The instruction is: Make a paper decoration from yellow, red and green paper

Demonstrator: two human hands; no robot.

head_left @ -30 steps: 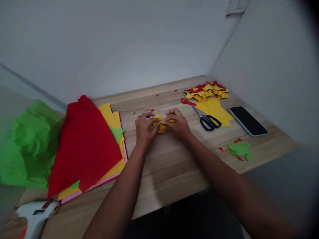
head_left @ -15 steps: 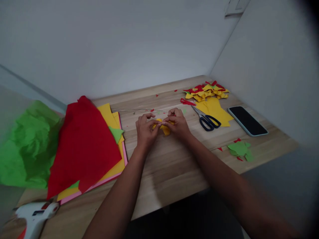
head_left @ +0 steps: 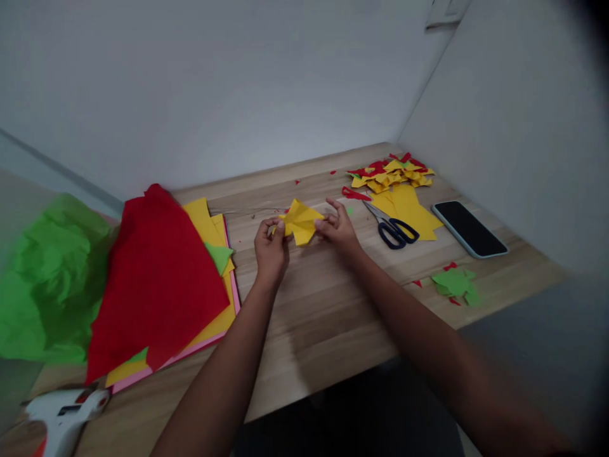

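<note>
A yellow paper star (head_left: 301,222) with creased points is stretched between my two hands above the middle of the table. My left hand (head_left: 272,251) pinches its left point between thumb and fingers. On the opposite side, my right hand (head_left: 340,230) grips the right point with thumb and fingertips, its index finger raised. To the right lie dark-handled scissors (head_left: 397,231), partly over flat yellow paper pieces (head_left: 413,209). Behind them is a heap of folded yellow, red and green paper pieces (head_left: 392,172).
Red paper (head_left: 162,285) covers yellow and pink sheets on the left, beside crumpled green paper (head_left: 52,279). A white glue gun (head_left: 64,412) lies at the near left corner. A phone (head_left: 470,228) and green scraps (head_left: 457,284) rest on the right of the wooden table (head_left: 333,317).
My hands, close together before, have moved apart. The yellow paper, bunched between my fingertips earlier, now shows as a spread star. The view has shifted slightly.
</note>
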